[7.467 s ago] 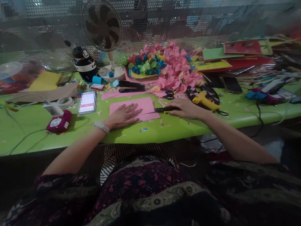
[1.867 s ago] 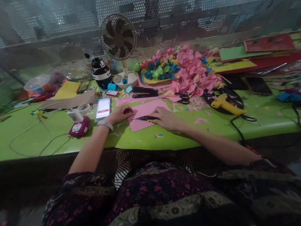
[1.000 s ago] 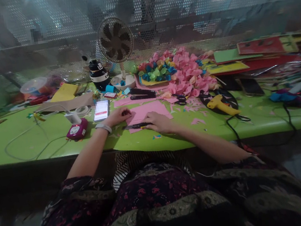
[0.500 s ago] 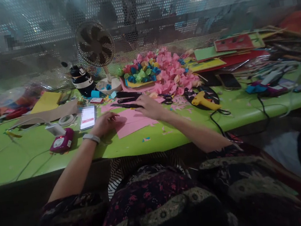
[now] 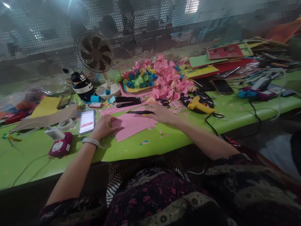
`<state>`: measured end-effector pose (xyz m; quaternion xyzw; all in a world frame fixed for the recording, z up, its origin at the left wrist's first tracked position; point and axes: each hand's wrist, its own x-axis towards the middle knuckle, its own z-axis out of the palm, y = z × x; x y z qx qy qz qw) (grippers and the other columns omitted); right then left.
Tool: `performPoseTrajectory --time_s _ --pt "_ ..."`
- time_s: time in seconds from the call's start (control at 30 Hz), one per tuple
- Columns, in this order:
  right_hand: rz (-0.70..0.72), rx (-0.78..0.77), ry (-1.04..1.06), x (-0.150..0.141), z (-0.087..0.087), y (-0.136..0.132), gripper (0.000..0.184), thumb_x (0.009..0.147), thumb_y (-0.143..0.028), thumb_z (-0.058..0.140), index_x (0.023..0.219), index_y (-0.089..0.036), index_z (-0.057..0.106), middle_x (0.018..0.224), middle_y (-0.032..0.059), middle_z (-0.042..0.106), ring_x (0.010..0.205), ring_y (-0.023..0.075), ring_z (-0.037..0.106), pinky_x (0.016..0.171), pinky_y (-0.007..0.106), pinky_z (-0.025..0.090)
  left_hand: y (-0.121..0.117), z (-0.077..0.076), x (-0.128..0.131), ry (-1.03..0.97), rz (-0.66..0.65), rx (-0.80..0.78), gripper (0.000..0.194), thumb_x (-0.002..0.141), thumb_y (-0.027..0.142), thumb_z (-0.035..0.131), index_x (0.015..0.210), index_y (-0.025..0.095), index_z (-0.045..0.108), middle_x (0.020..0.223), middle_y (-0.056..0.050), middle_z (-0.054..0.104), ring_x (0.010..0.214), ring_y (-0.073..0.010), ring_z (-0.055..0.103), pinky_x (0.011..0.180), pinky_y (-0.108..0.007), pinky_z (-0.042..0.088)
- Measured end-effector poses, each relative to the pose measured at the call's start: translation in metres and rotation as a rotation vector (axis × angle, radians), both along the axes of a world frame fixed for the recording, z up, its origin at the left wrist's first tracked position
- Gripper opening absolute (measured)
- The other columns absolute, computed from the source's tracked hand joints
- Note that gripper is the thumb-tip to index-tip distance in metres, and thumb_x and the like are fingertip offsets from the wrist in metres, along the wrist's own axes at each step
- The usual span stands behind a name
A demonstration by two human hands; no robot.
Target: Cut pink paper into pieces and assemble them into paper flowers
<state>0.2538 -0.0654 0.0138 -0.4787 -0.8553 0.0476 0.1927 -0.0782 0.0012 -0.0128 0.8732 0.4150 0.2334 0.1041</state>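
A sheet of pink paper (image 5: 130,128) lies flat on the green tabletop in front of me. At its left edge, my left hand (image 5: 106,126) has curled fingers closed on the paper. My right hand (image 5: 162,113) rests over the paper's right side, its fingers wrapped round a slim black utility knife (image 5: 139,112). The knife points left and lies low across the sheet; I cannot tell whether its tip touches. A black stapler (image 5: 128,101) is just behind the paper. Dark-handled scissors (image 5: 163,102) lie partly hidden beyond my right hand.
Pink paper flowers (image 5: 166,76) are heaped behind, beside a tray of blue and green ones (image 5: 140,81). A yellow glue gun (image 5: 200,104) sits at right. Left are a lit phone (image 5: 86,122), a purple power socket (image 5: 60,145) and cables. A fan (image 5: 96,53) and bottle (image 5: 82,86) stand behind.
My right hand has drawn the knife rightward and nearer over the pink paper. My left hand stays at the sheet's left edge. The whole view has shifted slightly.
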Motion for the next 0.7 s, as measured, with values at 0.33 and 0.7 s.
performPoseTrajectory --time_s 0.33,0.7 --pt "-0.322 0.078 -0.129 0.042 -0.006 -0.013 0.03 0.098 -0.021 0.054 0.121 -0.017 0.073 0.114 0.0143 0.068 0.11 0.0284 0.057 0.097 0.04 0.045 0.005 -0.003 0.004 -0.16 -0.149 -0.115 0.04 0.07 0.056 0.081 0.084 0.021 0.066 0.1 -0.011 0.07 0.095 -0.0258 0.063 0.089 -0.041 0.05" --pt "-0.197 0.011 -0.222 0.007 0.006 0.012 0.035 0.096 -0.035 0.061 0.119 -0.011 0.071 0.12 0.0173 0.069 0.111 0.0289 0.059 0.093 0.036 0.043 0.0 -0.002 0.002 -0.143 -0.109 -0.122 0.053 0.069 0.06 0.08 0.103 0.021 0.072 0.105 -0.011 0.07 0.102 -0.0296 0.063 0.095 -0.046 0.049"
